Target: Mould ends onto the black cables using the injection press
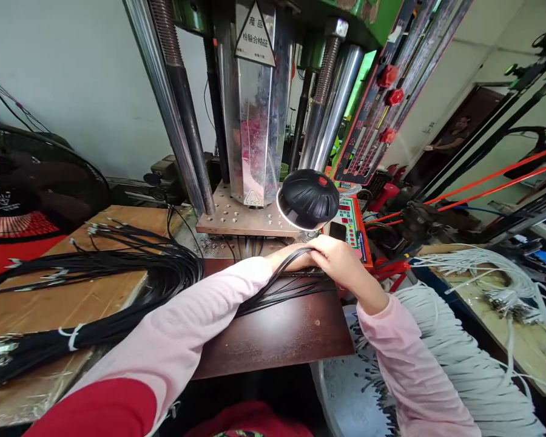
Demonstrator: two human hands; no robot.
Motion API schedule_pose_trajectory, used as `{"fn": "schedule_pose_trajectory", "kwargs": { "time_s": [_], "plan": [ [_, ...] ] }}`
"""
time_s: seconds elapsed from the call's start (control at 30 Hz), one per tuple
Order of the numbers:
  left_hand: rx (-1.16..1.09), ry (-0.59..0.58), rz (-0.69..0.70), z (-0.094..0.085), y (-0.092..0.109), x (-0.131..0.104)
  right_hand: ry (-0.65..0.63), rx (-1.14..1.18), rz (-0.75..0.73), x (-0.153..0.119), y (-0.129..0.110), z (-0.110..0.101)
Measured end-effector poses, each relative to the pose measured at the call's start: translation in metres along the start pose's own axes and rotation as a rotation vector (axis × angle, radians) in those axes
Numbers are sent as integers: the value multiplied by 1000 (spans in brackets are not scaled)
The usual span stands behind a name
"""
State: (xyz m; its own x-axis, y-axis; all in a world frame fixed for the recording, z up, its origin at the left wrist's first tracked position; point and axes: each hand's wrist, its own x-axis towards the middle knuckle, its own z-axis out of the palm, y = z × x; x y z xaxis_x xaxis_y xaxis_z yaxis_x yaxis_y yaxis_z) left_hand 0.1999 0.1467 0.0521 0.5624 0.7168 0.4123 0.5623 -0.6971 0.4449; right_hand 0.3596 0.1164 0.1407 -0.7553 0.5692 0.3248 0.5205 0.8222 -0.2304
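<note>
My right hand is closed, its fingers bent round a bundle of thin black cables. From that hand the cables curve down to the left, passing over my left forearm. My left hand reaches across to the same spot, just under the black lamp. Its fingers are hidden behind my right hand, so their hold cannot be made out. More strands of the cables lie on the dark brown tabletop beneath my wrists. Directly ahead stands the press machine's drilled metal plate.
Bundled black cables lie on a wooden board at left, near a fan. A control panel stands behind my right hand. White cables and a white tub are at right. A person is far back.
</note>
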Motion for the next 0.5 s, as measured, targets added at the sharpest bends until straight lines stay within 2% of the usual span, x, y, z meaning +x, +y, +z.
{"fn": "schedule_pose_trajectory", "kwargs": {
  "time_s": [0.07,0.13,0.23,0.33,0.43,0.5],
  "plan": [
    [-40,-36,33,1,-1,-4,9,137,17,-1,3,1],
    [-67,-40,9,-4,-1,-16,1,299,49,-2,6,3],
    [-138,-2,-173,-16,1,-45,-60,537,146,-1,10,12],
    [-393,65,-416,-29,9,-72,-126,755,268,3,11,30],
    [-633,129,-577,-39,21,-86,-156,939,320,9,9,53],
    [-647,149,-618,-44,28,-87,-147,1022,341,13,7,66]
  ]
}}
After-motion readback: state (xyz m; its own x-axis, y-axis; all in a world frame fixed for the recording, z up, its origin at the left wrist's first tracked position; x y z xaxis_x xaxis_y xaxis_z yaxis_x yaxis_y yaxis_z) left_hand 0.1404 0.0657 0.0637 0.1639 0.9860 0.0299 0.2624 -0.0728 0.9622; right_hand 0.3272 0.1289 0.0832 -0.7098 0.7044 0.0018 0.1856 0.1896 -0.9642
